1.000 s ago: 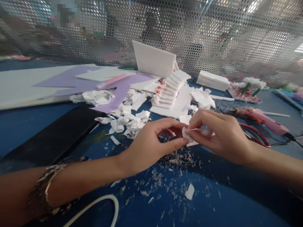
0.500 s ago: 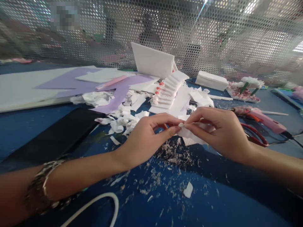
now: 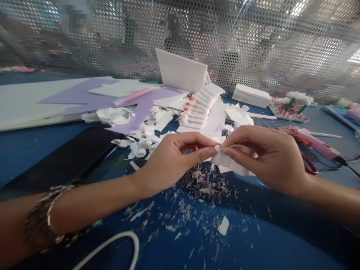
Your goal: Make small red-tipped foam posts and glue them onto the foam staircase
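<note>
Between my two hands is a thin white piece of paper (image 3: 233,159), its edge bunched at the fingertips. My left hand (image 3: 176,161) pinches the bunched end between thumb and forefinger. From the other side my right hand (image 3: 266,159) pinches the same paper close by, the fingertips of both hands almost touching. The sheet hangs down partly behind the right thumb. Under the hands lies a heap of dark and pale shavings (image 3: 206,185). Just beyond them stands a small white stepped model (image 3: 201,105) with red bits along its left side.
A pink glue gun (image 3: 317,142) and red-handled scissors (image 3: 309,165) lie at right. Crumpled white scraps (image 3: 139,144), purple paper (image 3: 137,116) and a black flat object (image 3: 64,159) are at left. A white cable (image 3: 135,243) curves in front. A perforated metal screen (image 3: 135,45) stands behind.
My right hand has shifted slightly to the right and the paper's hanging part spreads a little wider. The left hand keeps its pinch, nearly in place.
</note>
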{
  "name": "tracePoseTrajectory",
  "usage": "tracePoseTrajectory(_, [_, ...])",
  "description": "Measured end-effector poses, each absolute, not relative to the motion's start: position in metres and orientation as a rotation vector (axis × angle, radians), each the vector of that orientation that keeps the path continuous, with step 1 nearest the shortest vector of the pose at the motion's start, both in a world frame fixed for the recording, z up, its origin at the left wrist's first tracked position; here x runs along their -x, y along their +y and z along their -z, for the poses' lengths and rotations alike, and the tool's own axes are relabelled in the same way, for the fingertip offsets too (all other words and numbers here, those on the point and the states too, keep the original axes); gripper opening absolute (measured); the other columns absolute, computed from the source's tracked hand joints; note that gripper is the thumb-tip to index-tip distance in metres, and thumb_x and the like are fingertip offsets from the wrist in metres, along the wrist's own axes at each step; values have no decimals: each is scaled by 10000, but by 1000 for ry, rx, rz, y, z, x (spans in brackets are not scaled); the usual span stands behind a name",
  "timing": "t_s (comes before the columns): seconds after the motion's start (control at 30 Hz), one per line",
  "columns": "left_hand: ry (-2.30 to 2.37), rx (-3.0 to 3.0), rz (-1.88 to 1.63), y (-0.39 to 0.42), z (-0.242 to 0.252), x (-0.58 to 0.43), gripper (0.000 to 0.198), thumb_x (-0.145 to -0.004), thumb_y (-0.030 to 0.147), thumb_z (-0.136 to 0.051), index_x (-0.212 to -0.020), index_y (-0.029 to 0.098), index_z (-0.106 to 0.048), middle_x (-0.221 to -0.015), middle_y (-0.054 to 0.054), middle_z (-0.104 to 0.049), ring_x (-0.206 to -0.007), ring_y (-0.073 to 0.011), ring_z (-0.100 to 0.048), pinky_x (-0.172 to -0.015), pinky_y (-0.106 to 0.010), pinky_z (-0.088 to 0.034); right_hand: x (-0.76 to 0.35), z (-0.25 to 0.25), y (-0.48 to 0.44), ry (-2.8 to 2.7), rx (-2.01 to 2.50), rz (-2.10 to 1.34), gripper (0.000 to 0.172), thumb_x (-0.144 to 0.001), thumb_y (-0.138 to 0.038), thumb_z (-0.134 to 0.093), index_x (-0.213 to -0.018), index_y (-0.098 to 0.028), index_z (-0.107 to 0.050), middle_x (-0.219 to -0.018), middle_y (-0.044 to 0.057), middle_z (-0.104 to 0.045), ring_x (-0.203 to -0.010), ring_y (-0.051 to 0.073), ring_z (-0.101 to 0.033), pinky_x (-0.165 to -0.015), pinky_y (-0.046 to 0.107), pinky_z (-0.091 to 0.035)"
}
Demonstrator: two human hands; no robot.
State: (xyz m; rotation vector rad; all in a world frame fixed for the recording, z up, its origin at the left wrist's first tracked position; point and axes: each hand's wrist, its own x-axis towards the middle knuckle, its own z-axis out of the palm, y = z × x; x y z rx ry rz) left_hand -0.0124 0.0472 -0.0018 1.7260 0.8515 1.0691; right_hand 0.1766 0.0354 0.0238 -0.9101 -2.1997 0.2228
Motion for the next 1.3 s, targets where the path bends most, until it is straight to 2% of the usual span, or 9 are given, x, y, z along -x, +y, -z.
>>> tracePoseTrajectory(0.23, [770,-1606,-1050,49,3,11,30,-747,184,-653,-754,211,-666,-708,54,-658,-656,-47,-579,-643,-126,-478,-177,-24,36,-2161,880,-309,87,-810,-239,-586,-767,-172,-622,-639,-40,-604,-547,39,-510,-498,160,-416])
tracePoseTrajectory(0.53, [786,-1601,-1035,48,-1,10,34,-726,201,-664,-705,189,-639,-675,35,-639,-632,-65,-574,-622,-147,-491,-176,-22,34,-2109,925,-387,88,-809,-263,-590,-767,-193,-623,-647,-38,-608,-539,49,-506,-476,169,-395])
tracePoseTrajectory(0.7, [846,-1616,-1103,46,1,9,133,-725,249,-677,-843,213,-628,-739,27,-648,-674,-76,-591,-626,-142,-489,-175,-20,35,-2107,914,-370,108,-833,-266,-552,-781,-190,-610,-702,-14,-631,-604,69,-544,-519,185,-425])
tracePoseTrajectory(0.87, [959,-1694,-1131,43,4,9,144,-745,319,-659,-814,193,-667,-729,3,-648,-642,-90,-572,-578,-162,-479,-175,-15,37,-2112,943,-281,87,-824,-262,-556,-793,-194,-600,-699,-14,-623,-594,67,-534,-521,192,-425])
tracePoseTrajectory(1.1, [896,-1682,-1105,40,-1,8,74,-774,252,-631,-802,218,-691,-784,21,-701,-716,-94,-622,-636,-148,-500,-174,-9,38,-2082,913,-404,103,-817,-270,-572,-770,-179,-566,-715,-2,-618,-627,67,-550,-537,172,-443])
tracePoseTrajectory(1.3, [868,-1791,-1106,41,-2,9,85,-758,236,-637,-821,202,-683,-828,0,-698,-773,-121,-628,-697,-181,-506,-174,-10,38,-2063,897,-484,134,-807,-298,-591,-758,-176,-567,-709,4,-615,-636,75,-556,-550,181,-459])
